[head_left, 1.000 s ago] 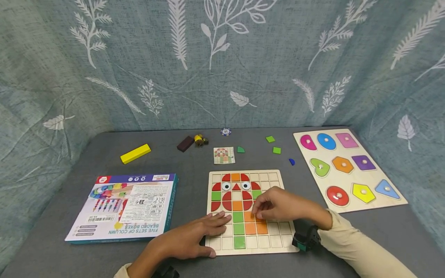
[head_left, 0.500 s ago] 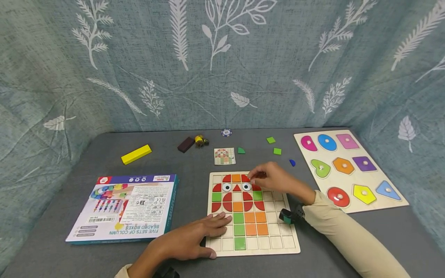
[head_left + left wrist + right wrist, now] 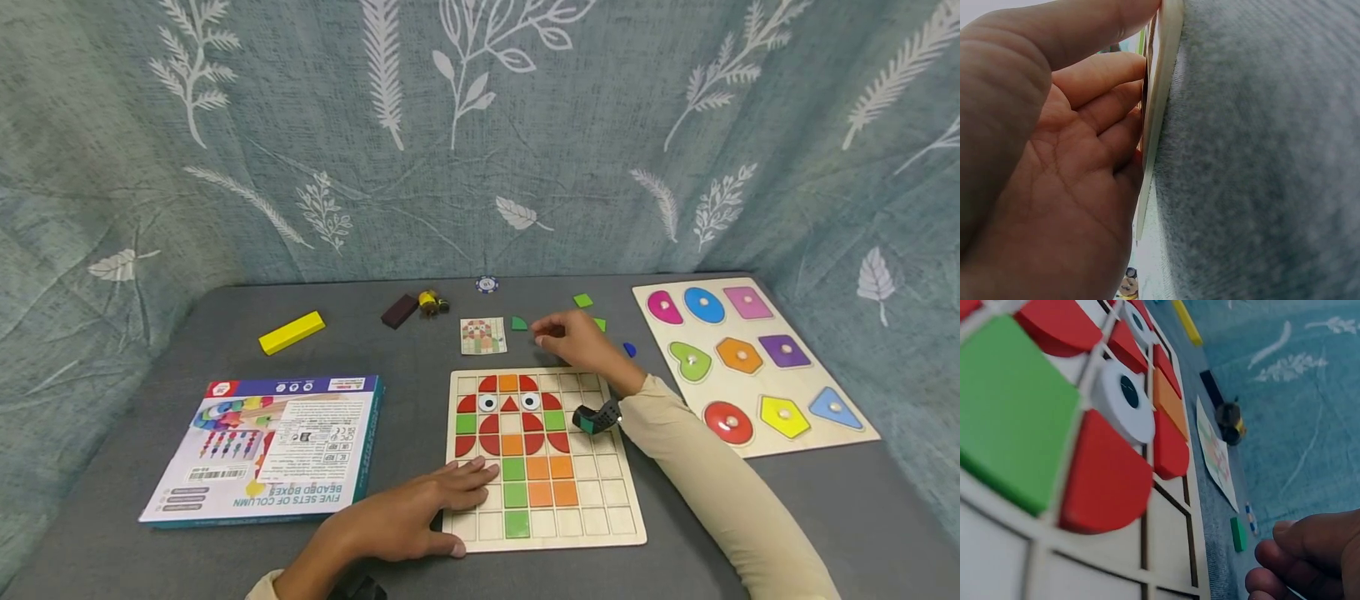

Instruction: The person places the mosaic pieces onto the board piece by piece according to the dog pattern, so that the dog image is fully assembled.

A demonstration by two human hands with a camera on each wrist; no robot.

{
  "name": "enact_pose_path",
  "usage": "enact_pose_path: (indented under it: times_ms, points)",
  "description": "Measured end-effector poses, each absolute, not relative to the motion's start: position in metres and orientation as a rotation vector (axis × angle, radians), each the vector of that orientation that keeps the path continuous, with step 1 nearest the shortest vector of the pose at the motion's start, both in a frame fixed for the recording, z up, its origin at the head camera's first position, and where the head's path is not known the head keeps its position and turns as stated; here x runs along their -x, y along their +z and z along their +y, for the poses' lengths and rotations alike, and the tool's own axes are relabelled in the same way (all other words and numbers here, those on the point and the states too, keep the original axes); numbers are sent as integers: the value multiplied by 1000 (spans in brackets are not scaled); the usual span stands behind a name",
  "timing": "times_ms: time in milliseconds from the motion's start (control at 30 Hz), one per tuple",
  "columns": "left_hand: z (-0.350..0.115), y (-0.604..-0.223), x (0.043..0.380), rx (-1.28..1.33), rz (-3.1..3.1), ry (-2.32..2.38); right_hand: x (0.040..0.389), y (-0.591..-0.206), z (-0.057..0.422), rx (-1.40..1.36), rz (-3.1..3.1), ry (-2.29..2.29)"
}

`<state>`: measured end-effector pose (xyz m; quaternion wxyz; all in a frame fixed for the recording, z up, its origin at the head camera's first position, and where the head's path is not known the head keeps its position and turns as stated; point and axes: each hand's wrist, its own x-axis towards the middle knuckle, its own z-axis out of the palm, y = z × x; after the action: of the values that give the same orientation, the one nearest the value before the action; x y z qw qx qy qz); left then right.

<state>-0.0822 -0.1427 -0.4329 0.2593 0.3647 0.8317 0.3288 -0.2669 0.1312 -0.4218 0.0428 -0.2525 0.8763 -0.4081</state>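
Note:
The wooden grid board (image 3: 600,517) carries red, green and orange tiles and two eye tiles in an owl-like pattern. My left hand (image 3: 420,508) rests on its near left corner, fingers extended; the left wrist view shows the hand's palm (image 3: 1079,169) beside the board's edge (image 3: 1163,94). Beyond the far edge, my right hand (image 3: 573,340) hovers over the table with bent fingers and nothing between them. Just left of its fingertips lies a green quarter-round tile (image 3: 519,323), which shows as a small green block (image 3: 1238,534) in the right wrist view.
A picture card (image 3: 483,336) lies behind the board. Green squares (image 3: 583,300) and a blue half-round piece (image 3: 630,350) are near the right hand. A shape puzzle (image 3: 720,400) lies at right, a box (image 3: 262,450) at left. Farther back are a yellow block (image 3: 292,333) and a dark block (image 3: 401,311).
My right hand has left the orange tiles and travelled away across the board, past its far edge, towards the green quarter-round tile. The left hand has stayed in place.

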Motion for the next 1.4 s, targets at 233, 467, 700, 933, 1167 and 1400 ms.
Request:
enact_pose_path:
  times_ms: [233,467,700,933,1167,1400]
  points:
    - [-144,-431,83,-991,2255,897,286,-423,119,619,2671,-1252]
    - [-145,-431,85,-977,2238,898,299,-425,105,542,2706,-1293]
    - [-145,-429,86,-969,2241,889,309,-430,94,526,2739,-1294]
    - [-144,-430,85,-982,2240,896,310,-430,89,541,2855,-1123]
    - [-145,-431,86,-983,2237,896,309,-429,92,611,2853,-1033]
    - [-145,-432,86,-986,2237,901,303,-430,101,656,2777,-1150]
